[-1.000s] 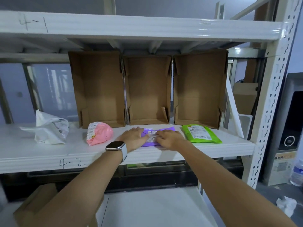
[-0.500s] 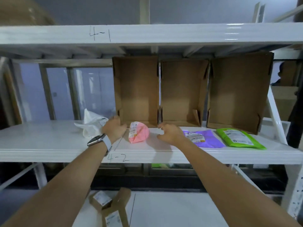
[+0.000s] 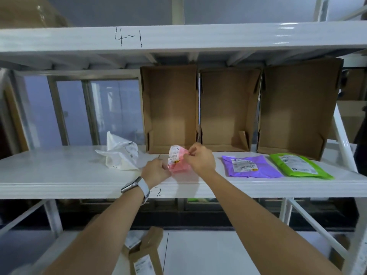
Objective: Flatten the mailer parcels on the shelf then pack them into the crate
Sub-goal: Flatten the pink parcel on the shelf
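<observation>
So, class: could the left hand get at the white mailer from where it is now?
Probably yes. The left hand grips the pink mailer, and the white mailer lies just to its left on the same shelf, nothing between them. It would need to let go first.

A white metal shelf (image 3: 59, 175) is seen, marked "4-1" on the beam above. On it are laid a crumpled white mailer (image 3: 123, 155), a bunched pink mailer (image 3: 177, 162), a flat purple mailer (image 3: 248, 166) and a flat green mailer (image 3: 297, 165). Behind them three open cardboard boxes (image 3: 228, 110) are stood side by side.
</observation>
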`<act>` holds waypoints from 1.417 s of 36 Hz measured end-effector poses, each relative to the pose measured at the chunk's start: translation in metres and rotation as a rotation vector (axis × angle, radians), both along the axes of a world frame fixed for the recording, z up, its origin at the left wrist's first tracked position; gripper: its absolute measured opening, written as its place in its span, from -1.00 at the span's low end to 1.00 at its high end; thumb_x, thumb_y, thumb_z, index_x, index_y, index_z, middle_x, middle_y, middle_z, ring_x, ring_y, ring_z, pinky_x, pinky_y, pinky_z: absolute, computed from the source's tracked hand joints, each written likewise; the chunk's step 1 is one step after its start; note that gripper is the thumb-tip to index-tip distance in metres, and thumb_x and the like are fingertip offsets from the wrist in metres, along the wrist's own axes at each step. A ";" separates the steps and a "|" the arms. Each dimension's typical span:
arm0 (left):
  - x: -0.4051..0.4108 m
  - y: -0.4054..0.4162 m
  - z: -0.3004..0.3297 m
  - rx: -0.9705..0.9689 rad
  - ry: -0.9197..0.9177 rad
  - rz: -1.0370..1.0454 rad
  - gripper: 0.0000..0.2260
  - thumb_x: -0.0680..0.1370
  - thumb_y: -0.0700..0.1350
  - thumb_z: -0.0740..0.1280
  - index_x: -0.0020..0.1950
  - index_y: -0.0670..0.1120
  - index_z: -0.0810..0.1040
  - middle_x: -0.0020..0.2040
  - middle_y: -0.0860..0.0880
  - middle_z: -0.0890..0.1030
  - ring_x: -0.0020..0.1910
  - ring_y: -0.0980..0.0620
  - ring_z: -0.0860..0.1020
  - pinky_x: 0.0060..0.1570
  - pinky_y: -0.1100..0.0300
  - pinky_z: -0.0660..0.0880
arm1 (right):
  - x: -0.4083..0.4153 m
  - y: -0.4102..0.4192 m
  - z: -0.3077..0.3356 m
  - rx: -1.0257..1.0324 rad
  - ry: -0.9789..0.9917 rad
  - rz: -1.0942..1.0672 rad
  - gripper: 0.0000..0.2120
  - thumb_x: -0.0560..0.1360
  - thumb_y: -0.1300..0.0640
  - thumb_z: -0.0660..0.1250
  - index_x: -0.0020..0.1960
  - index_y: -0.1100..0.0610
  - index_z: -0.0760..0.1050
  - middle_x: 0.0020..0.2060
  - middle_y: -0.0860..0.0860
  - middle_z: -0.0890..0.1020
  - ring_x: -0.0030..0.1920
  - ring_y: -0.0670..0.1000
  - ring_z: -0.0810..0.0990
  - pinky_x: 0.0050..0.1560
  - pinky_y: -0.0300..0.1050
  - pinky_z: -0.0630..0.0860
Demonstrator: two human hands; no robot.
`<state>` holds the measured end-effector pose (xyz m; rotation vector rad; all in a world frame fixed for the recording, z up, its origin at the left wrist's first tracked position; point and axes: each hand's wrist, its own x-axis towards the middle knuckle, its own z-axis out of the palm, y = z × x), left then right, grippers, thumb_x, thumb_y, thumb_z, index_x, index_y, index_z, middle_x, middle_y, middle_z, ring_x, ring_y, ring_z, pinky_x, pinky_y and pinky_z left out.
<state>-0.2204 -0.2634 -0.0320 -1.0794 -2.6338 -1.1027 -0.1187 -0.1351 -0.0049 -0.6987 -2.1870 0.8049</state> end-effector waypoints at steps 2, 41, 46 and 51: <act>0.007 0.005 0.002 0.104 -0.083 0.001 -0.89 0.42 -0.13 0.46 -0.17 -0.14 0.57 -0.15 -0.05 0.62 -0.14 -0.01 0.55 -0.19 0.22 0.46 | 0.005 0.008 0.000 -0.107 0.027 0.018 -0.90 0.39 0.13 0.40 -0.11 0.04 0.53 -0.17 0.02 0.68 -0.10 0.04 0.64 -0.11 -0.12 0.55; 0.033 0.044 0.015 0.426 -0.647 -0.092 -0.97 0.51 -0.24 0.38 -0.10 -0.16 0.62 -0.29 -0.07 0.66 -0.37 0.07 0.51 -0.26 0.23 0.43 | 0.038 0.041 -0.006 -0.612 0.233 -0.046 -0.77 0.39 0.33 0.46 0.01 0.14 0.57 -0.22 0.02 0.58 -0.27 -0.06 0.51 -0.27 -0.28 0.45; 0.013 0.046 0.017 0.409 -0.553 0.035 -0.96 0.51 -0.25 0.34 -0.07 -0.16 0.57 -0.21 -0.10 0.65 -0.29 0.04 0.57 -0.38 0.25 0.40 | 0.032 0.042 -0.004 -0.529 0.128 -0.105 -0.86 0.43 0.22 0.46 -0.04 0.13 0.56 -0.09 0.06 0.62 0.02 0.05 0.56 -0.01 -0.11 0.50; 0.003 0.052 0.018 0.453 -0.506 0.105 -0.83 0.52 -0.31 0.23 -0.08 -0.23 0.63 -0.24 -0.12 0.62 -0.39 0.07 0.50 -0.50 0.31 0.37 | 0.022 0.041 -0.003 -0.535 0.078 -0.133 -0.87 0.39 0.21 0.46 -0.06 0.16 0.60 -0.07 0.10 0.69 0.02 0.08 0.62 -0.02 -0.10 0.54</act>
